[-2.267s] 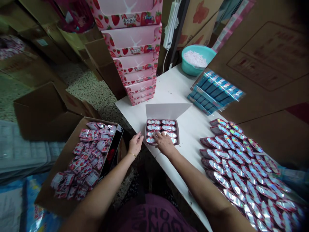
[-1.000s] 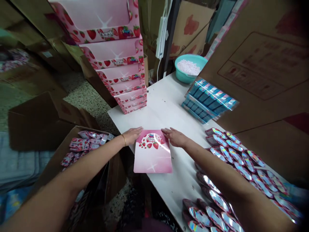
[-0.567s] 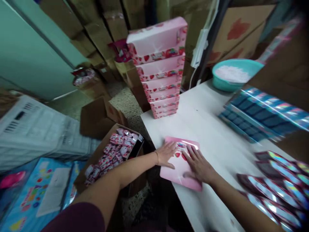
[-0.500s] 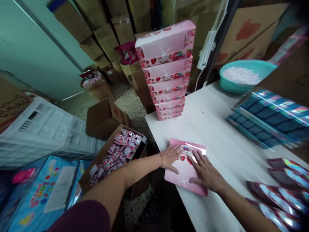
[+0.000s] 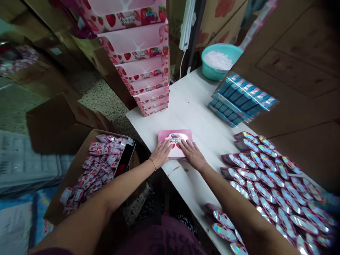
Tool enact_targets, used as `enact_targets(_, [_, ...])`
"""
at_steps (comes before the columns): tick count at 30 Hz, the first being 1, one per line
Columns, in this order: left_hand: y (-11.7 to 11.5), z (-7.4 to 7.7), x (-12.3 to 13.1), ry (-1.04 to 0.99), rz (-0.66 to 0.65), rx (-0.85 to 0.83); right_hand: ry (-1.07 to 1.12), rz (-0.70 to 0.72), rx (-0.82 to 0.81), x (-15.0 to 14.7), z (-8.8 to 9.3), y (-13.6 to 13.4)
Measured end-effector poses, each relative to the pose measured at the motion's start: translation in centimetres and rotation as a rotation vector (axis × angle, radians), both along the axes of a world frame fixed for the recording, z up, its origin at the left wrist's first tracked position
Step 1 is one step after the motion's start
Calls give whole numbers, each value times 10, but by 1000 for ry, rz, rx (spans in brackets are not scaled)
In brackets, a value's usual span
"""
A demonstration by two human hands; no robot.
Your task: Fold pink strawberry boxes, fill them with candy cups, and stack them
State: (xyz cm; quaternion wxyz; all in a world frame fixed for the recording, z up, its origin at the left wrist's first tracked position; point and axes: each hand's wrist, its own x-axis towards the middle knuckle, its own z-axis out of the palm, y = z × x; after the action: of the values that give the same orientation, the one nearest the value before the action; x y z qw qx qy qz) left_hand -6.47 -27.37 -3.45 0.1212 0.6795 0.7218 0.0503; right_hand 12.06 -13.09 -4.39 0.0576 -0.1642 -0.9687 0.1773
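Observation:
A pink-and-white printed carton [image 5: 176, 150] with strawberries lies on the white table near its left edge. My left hand [image 5: 160, 153] rests on the carton's left side, fingers stretched out flat. On its right side lies my right hand [image 5: 193, 154], fingers also extended and spread. Neither hand is wrapped around anything. Just beyond the carton rises a tall stack of pink strawberry-print display boxes [image 5: 148, 65]. The underside of the carton is hidden.
Left of the table stands an open cardboard box [image 5: 66, 170] full of small pink packets [image 5: 98, 163]. Many shiny foil-faced packs [image 5: 265, 177] cover the table's right part. Behind them are blue packs [image 5: 241, 95] and a turquoise basin [image 5: 212, 71] holding white pieces.
My view has swung to the right and closer to the stack. The carton now sits squarer before me and looks shorter, its near edge folded down. Both hands stay flat on it.

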Motion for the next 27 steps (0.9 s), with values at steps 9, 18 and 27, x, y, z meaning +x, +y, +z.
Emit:
enact_targets(9, [-46, 6, -21, -748, 580, -8, 64, -455, -912, 36, 17, -5])
enact_targets(18, [-23, 20, -31, -512, 552, 230, 244, -460, -545, 18, 24, 9])
enact_targets(27, [-33, 3, -24, -376, 447, 283, 266, -435, -351, 29, 3, -2])
